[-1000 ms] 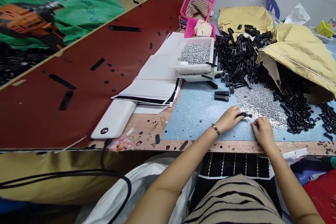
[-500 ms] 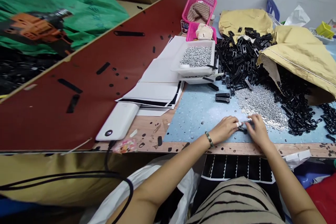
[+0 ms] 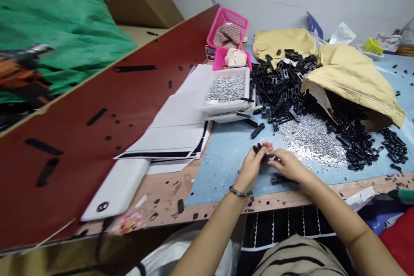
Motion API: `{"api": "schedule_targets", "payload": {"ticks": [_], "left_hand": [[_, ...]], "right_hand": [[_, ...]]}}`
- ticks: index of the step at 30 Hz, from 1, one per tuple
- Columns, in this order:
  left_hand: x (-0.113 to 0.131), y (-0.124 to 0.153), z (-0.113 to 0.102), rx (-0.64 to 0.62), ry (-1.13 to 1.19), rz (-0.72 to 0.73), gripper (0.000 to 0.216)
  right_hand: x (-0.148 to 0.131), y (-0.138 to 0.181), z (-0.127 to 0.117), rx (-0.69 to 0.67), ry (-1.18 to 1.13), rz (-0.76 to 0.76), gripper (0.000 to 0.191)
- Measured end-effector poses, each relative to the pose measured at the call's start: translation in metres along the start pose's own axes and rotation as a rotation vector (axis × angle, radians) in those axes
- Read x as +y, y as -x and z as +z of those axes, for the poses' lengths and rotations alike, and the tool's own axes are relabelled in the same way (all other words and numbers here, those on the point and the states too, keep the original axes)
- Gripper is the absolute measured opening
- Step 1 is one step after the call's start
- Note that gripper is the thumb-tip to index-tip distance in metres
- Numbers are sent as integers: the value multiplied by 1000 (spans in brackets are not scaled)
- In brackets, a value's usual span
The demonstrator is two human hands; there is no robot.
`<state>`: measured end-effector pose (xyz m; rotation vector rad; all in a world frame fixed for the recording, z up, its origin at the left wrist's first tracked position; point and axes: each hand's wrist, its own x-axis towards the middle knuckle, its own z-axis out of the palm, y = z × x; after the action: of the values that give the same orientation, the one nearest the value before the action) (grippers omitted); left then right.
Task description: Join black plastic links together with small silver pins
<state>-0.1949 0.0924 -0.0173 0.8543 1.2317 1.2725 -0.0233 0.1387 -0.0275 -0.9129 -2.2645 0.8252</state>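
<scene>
My left hand is raised just above the blue mat, fingers closed on a small black plastic part. My right hand meets it from the right, fingertips pinched at the same part; whatever small thing it holds is hidden. Another black part lies on the mat under my right wrist. A spread of small silver screws lies just beyond my hands. A big heap of black plastic parts spills from a yellow sack.
A white tray of screws stands behind the mat, with pink baskets further back. White sheets and a white power bank lie left. A red-brown board slopes along the left side. Loose black bits dot the table edge.
Both hands lifted off the mat and shifted left, bringing a black part up between them. The camera view swung right and downward.
</scene>
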Motion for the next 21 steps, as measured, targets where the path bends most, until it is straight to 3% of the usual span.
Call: {"api": "schedule_targets", "payload": {"ticks": [1,2,3,4,6,9,11,16,21], "left_hand": [[3,-5,4,3,-3,10,59],[6,-10,7,12,-54,23,57],[7,-14,9,19,-138,25,55],[6,-17,10,22,-235,8,53],[2,-22,12,-24,-407,-65,47],[-4,-25,18,-196,-540,-123,38],[-3,-24,26,-282,-609,-76,35],[7,-23,46,-258,-719,123,28],[2,-33,67,-308,-539,16,25]], "right_hand": [[9,7,-18,54,42,17,21],[21,13,-38,209,145,133,21],[34,18,-61,375,274,305,22],[49,21,-83,459,406,467,23],[78,23,-119,452,555,683,26],[106,20,-141,433,543,711,21],[111,18,-142,420,477,672,21],[89,22,-123,448,167,520,26],[48,20,-73,421,-419,369,37]]}}
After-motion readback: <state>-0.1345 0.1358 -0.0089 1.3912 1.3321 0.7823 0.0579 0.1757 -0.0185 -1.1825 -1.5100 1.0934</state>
